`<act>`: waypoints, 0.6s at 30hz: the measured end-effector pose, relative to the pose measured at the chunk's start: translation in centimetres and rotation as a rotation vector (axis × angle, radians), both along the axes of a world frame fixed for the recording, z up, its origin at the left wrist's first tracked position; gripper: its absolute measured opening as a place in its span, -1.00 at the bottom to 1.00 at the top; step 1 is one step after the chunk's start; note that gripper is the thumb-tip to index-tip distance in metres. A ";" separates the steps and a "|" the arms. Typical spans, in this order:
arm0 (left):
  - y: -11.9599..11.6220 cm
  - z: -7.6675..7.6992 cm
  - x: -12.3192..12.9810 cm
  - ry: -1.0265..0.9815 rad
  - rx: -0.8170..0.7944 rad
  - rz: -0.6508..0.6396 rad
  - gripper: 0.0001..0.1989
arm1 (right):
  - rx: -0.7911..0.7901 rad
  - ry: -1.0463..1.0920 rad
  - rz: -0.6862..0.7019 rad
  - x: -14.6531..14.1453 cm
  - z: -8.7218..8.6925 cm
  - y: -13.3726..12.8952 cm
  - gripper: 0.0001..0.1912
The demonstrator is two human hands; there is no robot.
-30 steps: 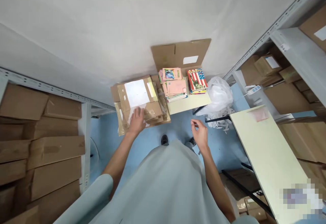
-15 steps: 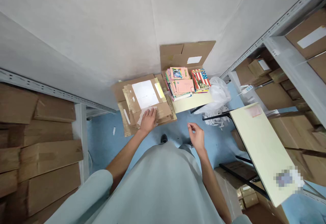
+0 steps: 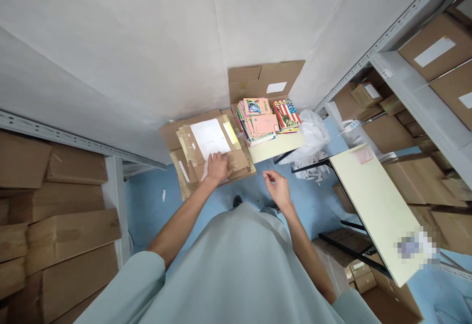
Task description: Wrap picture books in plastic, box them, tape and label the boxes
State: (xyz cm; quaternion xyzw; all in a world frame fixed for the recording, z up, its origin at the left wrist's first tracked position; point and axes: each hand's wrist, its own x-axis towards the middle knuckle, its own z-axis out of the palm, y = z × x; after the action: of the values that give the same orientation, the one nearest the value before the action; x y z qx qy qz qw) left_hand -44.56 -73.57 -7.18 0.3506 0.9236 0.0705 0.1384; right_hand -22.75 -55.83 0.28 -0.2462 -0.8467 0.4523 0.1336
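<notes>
My left hand (image 3: 218, 167) rests on a stack of flattened cardboard (image 3: 239, 161), over a pale sheet that it mostly covers; its fingers are bent. A white paper (image 3: 209, 137) lies on the cardboard just beyond my fingertips, with a yellow label (image 3: 230, 132) beside it. Off to the right, in the air before the table, my right hand (image 3: 276, 189) has its fingers curled with thumb and forefinger together; whatever they may pinch is too small to tell. Pink booklets (image 3: 263, 124) are piled right of the cardboard, next to books with a flag cover (image 3: 287, 115).
An open cardboard flap (image 3: 250, 75) stands behind the booklets. White plastic bags (image 3: 313, 134) hang by the table's right end. A second narrow table (image 3: 372, 206) is at the right. Shelves of boxes (image 3: 73, 230) line both sides.
My left hand has gone from lying flat with spread fingers to bent fingers, and the pale sheet beneath it is more covered. My right hand has shifted slightly left. The view has moved a little.
</notes>
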 end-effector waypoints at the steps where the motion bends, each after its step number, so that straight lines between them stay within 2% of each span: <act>1: 0.9 -0.2 0.3 0.024 0.016 -0.002 -0.31 | -0.001 0.000 0.004 0.0 0.0 0.0 -0.67; 4: 3.6 -1.0 1.7 0.051 0.071 -0.034 -0.03 | 0.002 -0.006 0.014 0.1 0.0 -0.1 -0.68; 6: 4.9 -1.4 2.5 0.022 0.079 -0.042 0.07 | 0.006 -0.013 0.010 0.4 0.1 0.1 -0.67; 8: 5.6 -1.6 3.2 -0.002 0.079 -0.025 0.02 | 0.009 -0.022 0.000 0.9 0.2 0.4 -0.66; 13: 6.0 -1.6 4.2 -0.003 0.108 -0.006 -0.26 | 0.007 -0.046 -0.029 2.2 0.2 1.0 -0.65; 18: 4.6 -0.4 2.8 -0.012 0.078 0.078 -0.34 | -0.005 -0.039 -0.035 2.2 0.1 0.8 -0.66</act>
State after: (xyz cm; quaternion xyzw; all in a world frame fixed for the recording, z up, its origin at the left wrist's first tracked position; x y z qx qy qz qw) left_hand -41.77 -68.98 -7.57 0.3192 0.9322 0.1139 0.1272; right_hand -20.55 -55.03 0.38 -0.2700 -0.8437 0.4471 0.1245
